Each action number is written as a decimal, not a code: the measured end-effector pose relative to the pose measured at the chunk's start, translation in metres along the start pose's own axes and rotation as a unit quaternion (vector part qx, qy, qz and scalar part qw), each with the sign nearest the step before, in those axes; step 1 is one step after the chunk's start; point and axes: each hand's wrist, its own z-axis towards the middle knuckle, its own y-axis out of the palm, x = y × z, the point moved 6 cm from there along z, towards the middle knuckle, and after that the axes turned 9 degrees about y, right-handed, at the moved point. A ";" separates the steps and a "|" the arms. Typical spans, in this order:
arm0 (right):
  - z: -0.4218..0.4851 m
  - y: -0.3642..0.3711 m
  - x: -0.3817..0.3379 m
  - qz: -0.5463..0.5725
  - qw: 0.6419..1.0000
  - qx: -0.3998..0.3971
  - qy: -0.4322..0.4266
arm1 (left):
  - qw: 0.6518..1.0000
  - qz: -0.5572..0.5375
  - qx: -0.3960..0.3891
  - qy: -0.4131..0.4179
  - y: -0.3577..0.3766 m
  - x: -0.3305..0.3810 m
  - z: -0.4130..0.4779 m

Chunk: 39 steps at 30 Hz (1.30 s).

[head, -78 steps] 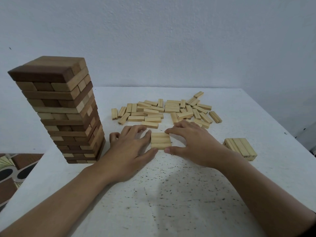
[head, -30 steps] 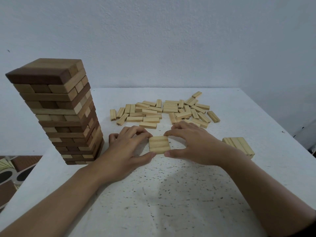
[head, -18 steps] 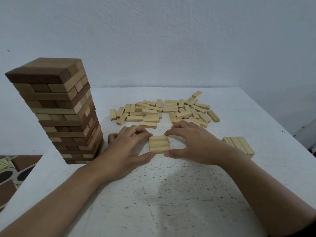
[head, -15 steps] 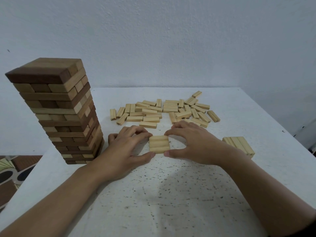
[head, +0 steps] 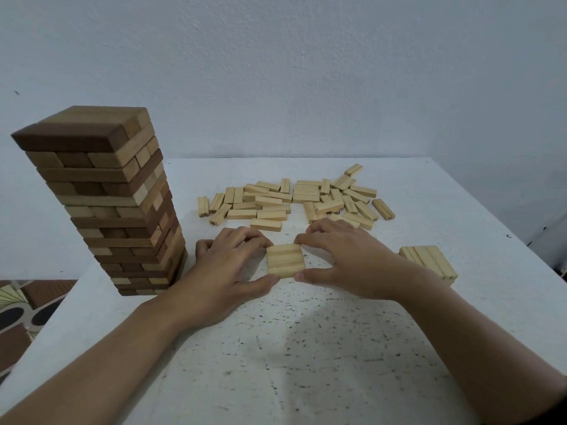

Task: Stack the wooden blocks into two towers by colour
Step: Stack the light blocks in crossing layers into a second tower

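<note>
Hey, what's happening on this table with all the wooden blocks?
A person holds a row of three pale blocks between the left hand and right hand, thumbs and fingertips pinching its edges on the white table. A tall brown tower stands at the left, loose pale blocks lie scattered behind the hands, and another small pale set sits to the right.

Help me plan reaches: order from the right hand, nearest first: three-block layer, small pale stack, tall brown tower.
1. three-block layer, held by the right hand, on its left.
2. small pale stack, to its right.
3. tall brown tower, far left.
</note>
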 end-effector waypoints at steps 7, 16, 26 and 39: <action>-0.006 -0.006 -0.006 0.037 0.999 0.012 -0.034 | 0.998 -0.011 0.050 0.020 -0.009 0.011 -0.003; -0.029 -0.044 -0.005 0.087 0.992 0.065 -0.066 | 0.993 -0.016 0.093 0.065 -0.032 0.035 -0.002; -0.054 -0.063 0.064 0.151 0.986 0.074 -0.016 | 0.989 -0.009 0.101 0.105 -0.021 0.088 0.041; -0.090 -0.056 0.156 0.229 0.972 0.032 0.041 | 0.984 -0.078 0.115 0.113 0.039 0.141 0.105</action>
